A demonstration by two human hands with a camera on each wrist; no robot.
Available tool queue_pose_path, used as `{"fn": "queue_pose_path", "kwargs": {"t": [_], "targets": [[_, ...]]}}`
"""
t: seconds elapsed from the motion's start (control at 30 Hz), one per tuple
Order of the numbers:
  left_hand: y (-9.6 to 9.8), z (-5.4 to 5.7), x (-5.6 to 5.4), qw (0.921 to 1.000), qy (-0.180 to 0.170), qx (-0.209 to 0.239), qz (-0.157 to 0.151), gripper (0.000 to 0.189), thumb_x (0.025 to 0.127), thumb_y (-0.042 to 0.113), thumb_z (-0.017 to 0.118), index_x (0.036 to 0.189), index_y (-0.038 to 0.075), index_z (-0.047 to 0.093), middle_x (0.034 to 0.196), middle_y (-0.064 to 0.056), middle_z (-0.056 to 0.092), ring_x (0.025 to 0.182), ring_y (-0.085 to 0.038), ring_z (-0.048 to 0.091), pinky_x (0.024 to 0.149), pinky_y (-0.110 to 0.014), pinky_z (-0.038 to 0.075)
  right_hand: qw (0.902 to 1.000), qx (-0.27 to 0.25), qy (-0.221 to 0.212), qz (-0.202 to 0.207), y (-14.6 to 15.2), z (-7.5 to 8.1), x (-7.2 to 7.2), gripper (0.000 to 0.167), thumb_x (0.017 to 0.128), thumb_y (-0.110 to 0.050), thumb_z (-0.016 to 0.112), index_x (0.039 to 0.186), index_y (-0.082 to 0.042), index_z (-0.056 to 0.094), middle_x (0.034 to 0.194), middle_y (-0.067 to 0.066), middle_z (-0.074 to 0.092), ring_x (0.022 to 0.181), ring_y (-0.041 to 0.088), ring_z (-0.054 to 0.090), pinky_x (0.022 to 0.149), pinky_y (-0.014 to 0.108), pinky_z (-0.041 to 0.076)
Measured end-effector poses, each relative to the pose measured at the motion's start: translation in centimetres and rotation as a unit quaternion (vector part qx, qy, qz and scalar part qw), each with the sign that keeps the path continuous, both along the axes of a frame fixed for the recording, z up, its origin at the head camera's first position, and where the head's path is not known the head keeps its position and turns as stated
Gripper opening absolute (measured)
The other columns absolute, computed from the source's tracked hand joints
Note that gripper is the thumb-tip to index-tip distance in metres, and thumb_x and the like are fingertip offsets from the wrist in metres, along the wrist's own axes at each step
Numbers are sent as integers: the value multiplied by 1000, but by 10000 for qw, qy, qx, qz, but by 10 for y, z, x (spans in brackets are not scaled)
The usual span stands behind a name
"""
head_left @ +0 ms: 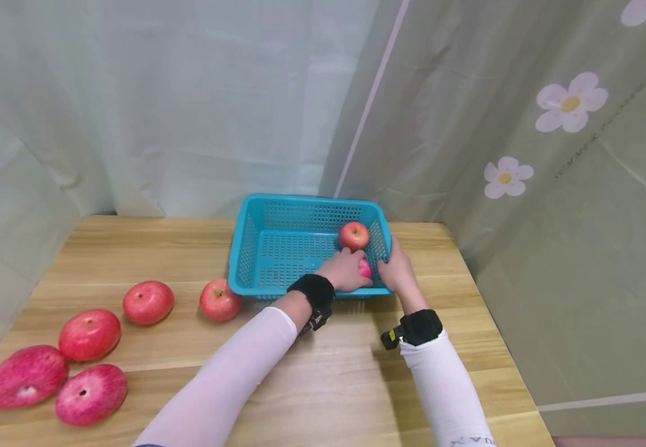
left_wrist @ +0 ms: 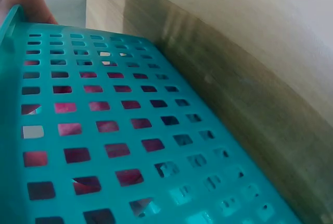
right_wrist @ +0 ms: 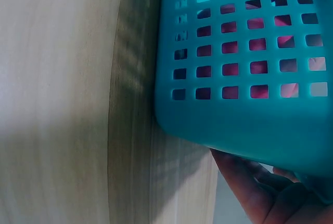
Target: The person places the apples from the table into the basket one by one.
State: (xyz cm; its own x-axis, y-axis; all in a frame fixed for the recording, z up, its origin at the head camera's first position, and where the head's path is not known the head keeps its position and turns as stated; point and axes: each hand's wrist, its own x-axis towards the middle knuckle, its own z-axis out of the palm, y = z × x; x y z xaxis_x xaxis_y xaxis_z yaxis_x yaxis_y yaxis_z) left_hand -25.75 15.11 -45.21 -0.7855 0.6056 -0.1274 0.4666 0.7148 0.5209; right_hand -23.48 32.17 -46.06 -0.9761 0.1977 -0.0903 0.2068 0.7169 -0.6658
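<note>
A blue perforated plastic basket [head_left: 269,290] stands at the back of the wooden table. My left hand [head_left: 343,270] reaches over its front rim and holds a pinkish-red apple [head_left: 364,268] in the front right corner, fingers curled over the fruit. Behind that hand a red apple [head_left: 354,236] rests against the basket's right side. My right hand [head_left: 397,271] grips the right rim, thumb on the inner side; in the right wrist view its fingers [right_wrist: 250,187] curl under the basket's end. Through the holes of the front wall, red apple skin shows in both wrist views.
One apple [head_left: 220,300] sits just outside the basket's front left corner. Farther left lie several more: one apple [head_left: 148,302], a second apple [head_left: 90,334], and two darker apples at the table's left front, one [head_left: 91,395] with its hollow showing. Curtains hang behind and beside the table [head_left: 323,372].
</note>
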Motion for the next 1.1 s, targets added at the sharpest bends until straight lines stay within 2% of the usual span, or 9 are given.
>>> {"fn": "queue_pose_path", "kwargs": {"t": [0.2,0.4,0.67,1.1], "targets": [[1,-1,1,9998,-159,136,23,71,97,43,78,152,6,53,148,-22,55,137,-43,53,113,-51,46,10000,54,33,22,0,1,1,73,104,-6,54,167,-1,18,154,32,48,139,49,52,113,64,44],[1,-5,-1,9993,-216,303,53,72,94,43,82,150,6,55,146,-21,57,135,-39,56,112,-47,48,9999,105,-4,34,3,-1,0,74,105,-8,54,168,-1,17,156,32,46,140,50,50,114,64,42],[2,-7,-2,9986,-232,461,-68,72,92,42,83,149,6,57,141,-20,60,131,-37,58,110,-46,49,10000,90,34,-17,3,-2,0,75,103,-7,55,168,-1,18,155,32,48,140,49,50,115,63,42],[0,-10,1,9973,-334,650,62,74,91,40,84,150,6,55,141,-18,60,128,-33,59,109,-43,50,10000,62,-14,-35,0,0,2,75,104,-9,54,168,-1,17,157,32,45,141,50,49,116,64,40]]}}
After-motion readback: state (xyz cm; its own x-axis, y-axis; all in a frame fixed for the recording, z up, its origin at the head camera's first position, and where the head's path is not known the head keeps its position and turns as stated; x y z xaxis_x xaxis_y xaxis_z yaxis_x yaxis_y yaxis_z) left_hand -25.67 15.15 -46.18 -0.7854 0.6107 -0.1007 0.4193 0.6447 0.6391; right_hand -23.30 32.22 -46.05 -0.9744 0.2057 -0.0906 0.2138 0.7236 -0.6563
